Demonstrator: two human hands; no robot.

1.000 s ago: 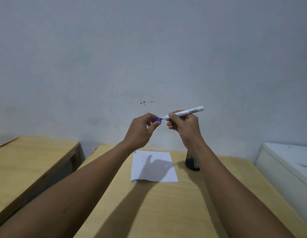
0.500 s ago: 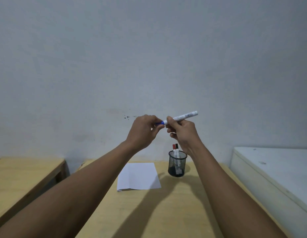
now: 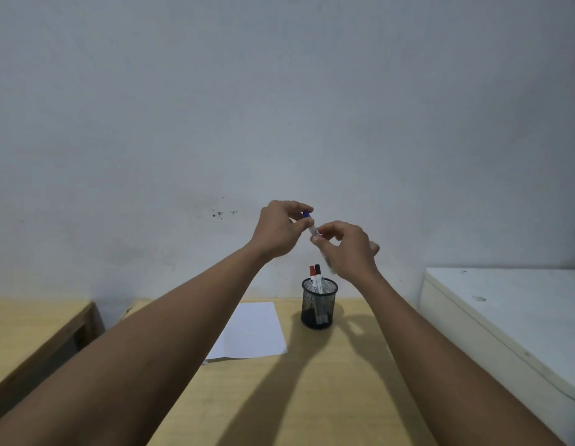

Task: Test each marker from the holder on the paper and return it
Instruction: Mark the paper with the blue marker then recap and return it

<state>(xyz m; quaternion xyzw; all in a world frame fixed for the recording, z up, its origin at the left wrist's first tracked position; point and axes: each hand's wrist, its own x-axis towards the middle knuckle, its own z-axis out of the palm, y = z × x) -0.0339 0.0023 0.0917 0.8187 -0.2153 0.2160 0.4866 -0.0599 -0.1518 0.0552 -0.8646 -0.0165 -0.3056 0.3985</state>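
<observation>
Reaching out from the bottom of the frame, both forearms meet above the wooden table (image 3: 279,407), where the paper (image 3: 252,329) lies flat with no mark visible on it. Just beside the sheet stands the black mesh holder (image 3: 319,302), with a red-capped marker (image 3: 312,272) and a dark-capped marker (image 3: 318,270) upright in it.

Higher up, the hands hold the blue marker (image 3: 310,225). A second ago it lay nearly level, barrel pointing right; now it is tipped steep, blue cap on top and the barrel slanting down toward the holder. The left hand (image 3: 279,230) pinches the capped end, and the right hand (image 3: 347,249) curls its fingers around the barrel lower down. By my reading the cap is back on and this marker is headed into the holder.

The lower barrel is blurred and partly hidden behind the right hand, so its end cannot be made out. The cap seam is covered by the fingers (image 3: 304,224). Behind is a bare wall (image 3: 279,91) with small dark specks (image 3: 220,214).
</observation>
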